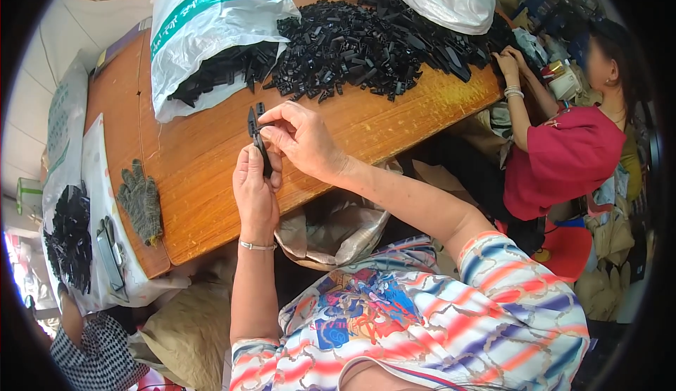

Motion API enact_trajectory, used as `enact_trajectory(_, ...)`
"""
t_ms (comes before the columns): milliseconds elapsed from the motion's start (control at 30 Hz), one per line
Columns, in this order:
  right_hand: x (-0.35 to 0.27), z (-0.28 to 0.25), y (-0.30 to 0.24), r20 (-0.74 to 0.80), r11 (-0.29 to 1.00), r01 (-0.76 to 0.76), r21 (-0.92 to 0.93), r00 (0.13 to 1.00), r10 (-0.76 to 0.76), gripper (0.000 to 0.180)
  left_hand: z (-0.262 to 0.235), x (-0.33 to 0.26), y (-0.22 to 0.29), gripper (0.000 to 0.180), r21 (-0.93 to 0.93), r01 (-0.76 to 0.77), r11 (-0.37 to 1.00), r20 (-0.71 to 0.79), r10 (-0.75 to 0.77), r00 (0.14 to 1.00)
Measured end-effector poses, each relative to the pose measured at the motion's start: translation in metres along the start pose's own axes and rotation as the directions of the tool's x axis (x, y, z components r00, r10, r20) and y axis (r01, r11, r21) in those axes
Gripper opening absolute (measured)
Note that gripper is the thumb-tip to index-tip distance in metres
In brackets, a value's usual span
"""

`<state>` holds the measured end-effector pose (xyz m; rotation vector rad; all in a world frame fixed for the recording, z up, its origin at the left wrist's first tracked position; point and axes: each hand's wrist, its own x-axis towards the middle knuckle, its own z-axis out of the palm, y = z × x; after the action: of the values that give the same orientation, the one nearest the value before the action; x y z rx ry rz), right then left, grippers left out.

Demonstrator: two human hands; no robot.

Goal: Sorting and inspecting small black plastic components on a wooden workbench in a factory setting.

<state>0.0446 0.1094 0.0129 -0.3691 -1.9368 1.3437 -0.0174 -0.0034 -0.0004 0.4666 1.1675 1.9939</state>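
Note:
My left hand is closed around a long, narrow black plastic piece, which points away from me over the wooden table. From the right, my right hand pinches the same black piece near its far part with thumb and forefinger. Its exact shape is partly hidden by my fingers. Beyond my hands a large heap of small black plastic parts covers the far side of the table. More of these parts spill from the mouth of a white plastic sack with a green band.
A grey knitted glove lies on the table at the left. An open lined sack stands below the near edge. At the far right, a person in a red shirt handles parts. Another black pile lies far left, near a checked sleeve.

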Motion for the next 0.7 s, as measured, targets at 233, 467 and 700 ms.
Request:
enact_trajectory(233, -0.005, 0.000, -0.005, 0.003, 0.997, -0.030, -0.064, 1.000, 0.030, 0.012, 0.002, -0.003, -0.005, 0.023, 0.042, -0.050, 0.998, -0.020, 0.051, 0.998)
enact_trajectory(467, -0.009, -0.004, -0.012, 0.018, 0.992, -0.016, -0.125, 1.000, 0.019, 0.012, 0.004, -0.006, -0.009, 0.020, 0.048, -0.078, 0.996, -0.038, 0.080, 0.996)
enact_trajectory(700, -0.011, -0.003, -0.008, 0.036, 0.981, 0.053, -0.186, 0.998, -0.047, 0.014, 0.006, -0.007, -0.008, 0.020, 0.072, -0.073, 0.995, -0.082, 0.078, 0.994)
